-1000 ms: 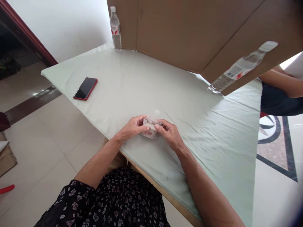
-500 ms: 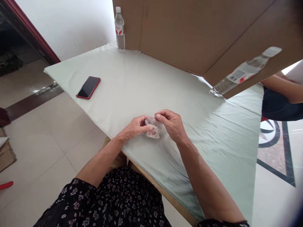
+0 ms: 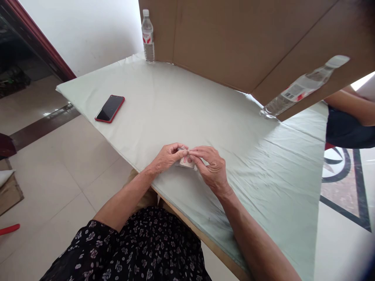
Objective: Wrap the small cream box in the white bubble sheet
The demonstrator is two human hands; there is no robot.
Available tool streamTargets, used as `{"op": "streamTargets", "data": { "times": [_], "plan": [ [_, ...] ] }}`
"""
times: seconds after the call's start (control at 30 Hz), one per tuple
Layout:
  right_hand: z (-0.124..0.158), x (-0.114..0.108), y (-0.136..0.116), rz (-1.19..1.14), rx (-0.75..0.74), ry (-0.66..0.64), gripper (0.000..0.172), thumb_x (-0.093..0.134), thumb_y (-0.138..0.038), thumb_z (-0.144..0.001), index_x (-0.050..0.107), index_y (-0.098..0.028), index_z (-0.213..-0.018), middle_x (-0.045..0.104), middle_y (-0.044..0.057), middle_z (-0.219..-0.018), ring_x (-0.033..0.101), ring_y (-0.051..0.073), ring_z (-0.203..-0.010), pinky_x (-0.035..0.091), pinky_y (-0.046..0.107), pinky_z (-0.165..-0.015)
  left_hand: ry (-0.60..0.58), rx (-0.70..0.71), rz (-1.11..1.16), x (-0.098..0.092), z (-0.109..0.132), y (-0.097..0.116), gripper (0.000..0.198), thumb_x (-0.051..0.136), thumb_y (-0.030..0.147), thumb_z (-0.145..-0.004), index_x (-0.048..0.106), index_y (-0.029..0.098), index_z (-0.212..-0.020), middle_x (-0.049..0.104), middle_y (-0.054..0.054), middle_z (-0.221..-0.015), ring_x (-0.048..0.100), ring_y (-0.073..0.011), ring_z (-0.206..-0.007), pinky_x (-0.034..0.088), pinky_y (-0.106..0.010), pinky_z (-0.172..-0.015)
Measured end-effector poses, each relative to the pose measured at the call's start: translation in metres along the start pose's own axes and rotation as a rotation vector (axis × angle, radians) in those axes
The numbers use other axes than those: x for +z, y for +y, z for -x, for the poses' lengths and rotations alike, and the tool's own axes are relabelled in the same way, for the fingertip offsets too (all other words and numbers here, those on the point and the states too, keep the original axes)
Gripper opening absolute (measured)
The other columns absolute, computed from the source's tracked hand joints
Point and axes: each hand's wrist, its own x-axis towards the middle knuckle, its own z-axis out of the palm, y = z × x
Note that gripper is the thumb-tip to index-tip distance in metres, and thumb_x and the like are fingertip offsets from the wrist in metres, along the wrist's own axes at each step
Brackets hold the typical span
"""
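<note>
A small white packet (image 3: 186,162) with red print and a clear, crinkled wrapping is between my hands, just above the near edge of the cloth-covered table. My left hand (image 3: 169,158) grips its left side, thumb across the front and fingers behind. With thumb and fingers drawn together, my right hand (image 3: 209,166) pinches at the packet's upper right part. The fingertips of both hands meet at its top and hide part of it. What exactly the packet contains cannot be made out.
On the pale green tablecloth (image 3: 164,105) lies a phone (image 3: 110,109) in a red case. A water bottle (image 3: 148,37) stands at the back, another bottle (image 3: 304,88) at the right, both by a large cardboard panel (image 3: 222,43). Beyond it shows another person's arm (image 3: 351,106).
My right hand has come down and left onto the packet, its fingertips now against those of my left hand. The left hand stays nearly where it was, holding the packet.
</note>
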Motion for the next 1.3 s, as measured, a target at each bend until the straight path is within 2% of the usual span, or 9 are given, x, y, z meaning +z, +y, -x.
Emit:
{"op": "streamTargets", "data": {
  "times": [0.2,0.37,0.53,0.67,0.73,0.8,0.97,1.1,1.3],
  "plan": [
    [0.005,0.003,0.001,0.159,-0.162,0.018,0.014,0.063,-0.023,-0.094,0.075,-0.028,-0.093,0.079,0.003,-0.099,0.071,0.022,-0.097,0.05,0.04,-0.089,-0.015,-0.005,0.01,-0.001,0.001,0.003,0.046,0.069,0.057,-0.082,0.069,0.014,-0.1,0.064,0.0,-0.076,0.058,-0.0127,-0.074,0.047,-0.026,-0.074],
    [0.009,0.0,0.001,0.212,-0.325,0.02,0.014,0.065,-0.016,-0.091,0.072,-0.026,-0.096,0.077,0.004,-0.103,0.07,0.023,-0.102,0.049,0.041,-0.089,-0.011,-0.043,0.068,-0.001,0.002,0.006,0.047,0.073,0.055,-0.079,0.069,0.014,-0.101,0.065,-0.001,-0.083,0.057,-0.0118,-0.073,0.046,-0.024,-0.071],
    [0.006,-0.014,0.002,0.069,-0.13,0.001,0.021,0.066,-0.028,-0.091,0.069,-0.029,-0.112,0.069,0.008,-0.125,0.064,0.026,-0.117,0.049,0.047,-0.101,-0.002,-0.055,0.099,-0.001,0.002,0.007,0.047,0.073,0.056,-0.078,0.07,0.013,-0.1,0.064,0.0,-0.078,0.056,-0.011,-0.071,0.044,-0.023,-0.069],
    [0.003,-0.019,0.012,0.006,-0.008,-0.192,0.069,0.073,-0.048,-0.084,0.046,-0.03,-0.145,0.051,0.012,-0.151,0.046,0.032,-0.141,0.04,0.055,-0.114,0.004,-0.069,0.101,-0.001,0.001,0.004,0.048,0.075,0.054,-0.077,0.07,0.013,-0.101,0.066,-0.001,-0.082,0.057,-0.0107,-0.071,0.044,-0.023,-0.068],
    [0.004,-0.016,0.017,0.023,0.025,-0.309,0.083,0.075,-0.053,-0.081,0.037,-0.03,-0.151,0.048,0.013,-0.153,0.045,0.034,-0.142,0.039,0.057,-0.114,-0.002,-0.075,0.122,-0.001,0.001,0.003,0.048,0.076,0.054,-0.077,0.07,0.013,-0.102,0.066,-0.001,-0.082,0.057,-0.0108,-0.071,0.045,-0.023,-0.068],
    [0.007,-0.009,0.019,0.04,0.045,-0.346,0.081,0.074,-0.052,-0.082,0.038,-0.029,-0.151,0.053,0.013,-0.148,0.051,0.034,-0.136,0.042,0.056,-0.111,-0.007,-0.07,0.137,0.0,0.001,0.003,0.048,0.076,0.053,-0.077,0.07,0.013,-0.103,0.067,-0.002,-0.085,0.059,-0.0115,-0.072,0.046,-0.023,-0.069],
    [0.011,-0.001,0.017,0.051,0.044,-0.254,0.064,0.07,-0.044,-0.085,0.047,-0.029,-0.144,0.065,0.01,-0.134,0.063,0.031,-0.121,0.049,0.051,-0.105,0.048,-0.015,0.104,0.001,0.002,0.003,0.046,0.069,0.054,-0.083,0.07,0.012,-0.102,0.069,-0.004,-0.088,0.061,-0.0133,-0.077,0.048,-0.024,-0.072],
    [0.011,-0.004,0.019,0.009,0.068,-0.221,0.065,0.072,-0.041,-0.085,0.047,-0.028,-0.144,0.066,0.01,-0.132,0.063,0.029,-0.122,0.05,0.047,-0.105,0.112,0.036,0.065,0.0,0.003,0.001,0.038,0.067,0.046,-0.084,0.069,0.013,-0.104,0.07,-0.005,-0.091,0.062,-0.015,-0.082,0.049,-0.025,-0.077],
    [0.014,0.001,0.031,-0.032,0.161,-0.32,0.064,0.07,-0.038,-0.084,0.049,-0.028,-0.143,0.062,0.01,-0.14,0.059,0.031,-0.128,0.047,0.051,-0.108,0.172,0.021,-0.071,0.002,0.003,-0.004,0.031,0.067,0.028,-0.08,0.068,0.012,-0.107,0.068,-0.004,-0.085,0.061,-0.0139,-0.077,0.049,-0.024,-0.071]
  ]
}}
